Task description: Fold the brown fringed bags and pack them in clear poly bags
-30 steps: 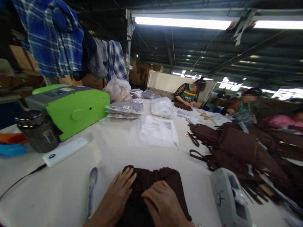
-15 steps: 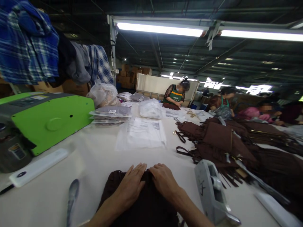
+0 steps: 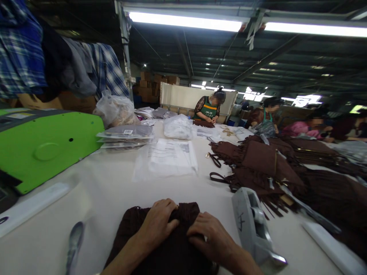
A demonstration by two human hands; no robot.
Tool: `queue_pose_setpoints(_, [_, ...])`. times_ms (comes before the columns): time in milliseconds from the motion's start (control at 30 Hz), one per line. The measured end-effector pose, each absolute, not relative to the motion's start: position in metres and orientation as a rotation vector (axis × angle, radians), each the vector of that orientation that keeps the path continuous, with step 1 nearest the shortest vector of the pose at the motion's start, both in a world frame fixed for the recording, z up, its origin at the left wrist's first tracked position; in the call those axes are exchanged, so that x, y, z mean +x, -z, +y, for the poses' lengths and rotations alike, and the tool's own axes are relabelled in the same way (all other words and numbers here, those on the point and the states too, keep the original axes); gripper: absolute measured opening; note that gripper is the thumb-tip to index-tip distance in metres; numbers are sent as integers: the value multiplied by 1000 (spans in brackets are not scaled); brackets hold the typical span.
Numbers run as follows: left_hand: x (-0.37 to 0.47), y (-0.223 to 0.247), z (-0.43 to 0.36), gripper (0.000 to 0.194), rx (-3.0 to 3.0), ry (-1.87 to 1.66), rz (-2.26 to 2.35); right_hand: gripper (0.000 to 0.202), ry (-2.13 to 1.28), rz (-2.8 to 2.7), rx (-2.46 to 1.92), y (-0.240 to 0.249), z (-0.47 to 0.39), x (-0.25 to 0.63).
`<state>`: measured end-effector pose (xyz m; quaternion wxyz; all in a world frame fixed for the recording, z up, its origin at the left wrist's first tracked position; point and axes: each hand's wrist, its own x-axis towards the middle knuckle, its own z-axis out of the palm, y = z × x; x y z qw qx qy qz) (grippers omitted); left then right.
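Note:
A dark brown fabric bag [image 3: 169,256] lies on the table straight in front of me; it looks like the fringed ones at the right. My left hand [image 3: 159,220] is on its upper part, fingers bent over the far edge and thumb turned inward, gripping the cloth. On the bag's right side, my right hand [image 3: 208,233] has curled fingers with thumb and forefinger pinching the fabric. Between the hands a flap of the cloth stands up at the far edge. The bag's near end runs out of the picture.
Right of the bag stands a grey tape dispenser [image 3: 252,225]; beyond it lie brown fringed bags [image 3: 263,160]. A spoon-shaped item [image 3: 75,236], a white bar-shaped device [image 3: 34,204] and a green machine [image 3: 51,149] are at left. Plastic bags [image 3: 166,156] lie ahead. Co-workers sit farther back.
My right hand has moved right and nearer to me, its fingers now curled in a pinch. The left fingers have bent more over the edge. The view has shifted slightly.

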<state>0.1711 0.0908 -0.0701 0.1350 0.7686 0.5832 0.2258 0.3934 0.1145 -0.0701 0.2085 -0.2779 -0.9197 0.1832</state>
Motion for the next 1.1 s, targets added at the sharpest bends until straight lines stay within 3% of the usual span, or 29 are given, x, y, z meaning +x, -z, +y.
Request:
queue_pose_setpoints(133, [180, 67, 92, 16, 2198, -672, 1801, 8, -488, -2420, -905, 57, 121, 394])
queue_pose_setpoints(267, [187, 68, 81, 13, 2171, -684, 1800, 19, -507, -2357, -1060, 49, 128, 386])
queue_pose_setpoints(467, [190, 79, 52, 25, 2252, -684, 1753, 35, -464, -2552, -1048, 60, 134, 372])
queue_pose_setpoints(667, [192, 79, 52, 33, 2262, -672, 1831, 20, -375, -2555, -1133, 62, 140, 365])
queue_pose_setpoints(867, [193, 62, 85, 49, 2235, -767, 1862, 21, -816, -2326, -1102, 39, 158, 366])
queue_pose_setpoints(1033, [196, 67, 103, 16, 2211, -679, 1754, 23, -1074, -2306, -1068, 30, 166, 369])
queue_pose_setpoints(1100, [197, 70, 101, 16, 2214, -655, 1728, 24, -1224, -2292, -1056, 30, 165, 372])
